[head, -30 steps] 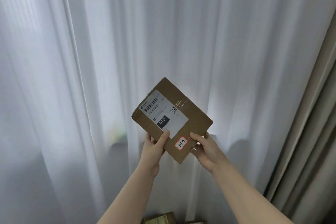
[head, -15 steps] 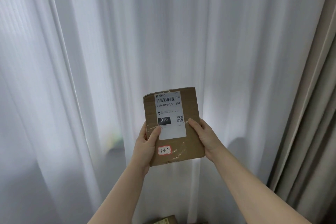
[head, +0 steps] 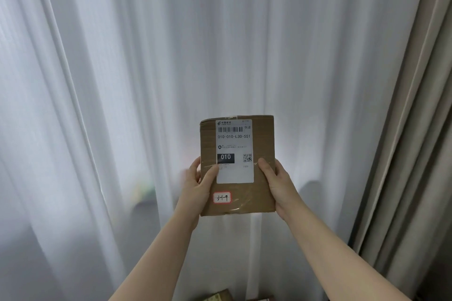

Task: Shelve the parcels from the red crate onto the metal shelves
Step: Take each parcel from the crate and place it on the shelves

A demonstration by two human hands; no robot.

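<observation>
Parcel (head: 263,140) has swung from a tilt to upright before the white curtain (head: 122,105), label (head: 234,173) squared to the eye — left hand (head: 198,187) and right hand (head: 278,184) each pinch a side edge, thumb in front — so reading its code, not shelving yet, seems the step.

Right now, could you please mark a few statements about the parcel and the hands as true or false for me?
1. The left hand and the right hand both grip the cardboard parcel by its side edges. True.
2. The white shipping label faces away from the camera. False: it faces the camera and reads 010-010-L30-551.
3. A small red-bordered sticker sits below the white shipping label. True.
4. A bare brick wall is directly behind the cardboard parcel. False: a white curtain hangs behind it.
</observation>
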